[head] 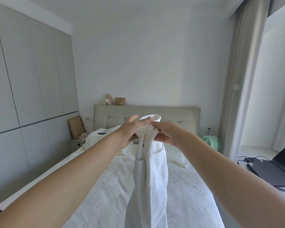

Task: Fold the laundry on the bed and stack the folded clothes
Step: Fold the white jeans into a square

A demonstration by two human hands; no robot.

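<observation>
A white collared cotton shirt (149, 170) hangs above the striped bed (187, 195). The right hand (164, 135) pinches its collar; the left hand (130, 129), fingers straight, touches it. Likely risk: this single pinch slipping, dropping the shirt crumpled.

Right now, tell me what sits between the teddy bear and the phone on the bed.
In the head view, the padded headboard lies between the teddy bear on its ledge and the phone on the rumpled white bedding below.

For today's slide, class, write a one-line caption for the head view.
Both hands, left hand and right hand, hold a white buttoned shirt up by its collar above the striped bed.
</observation>
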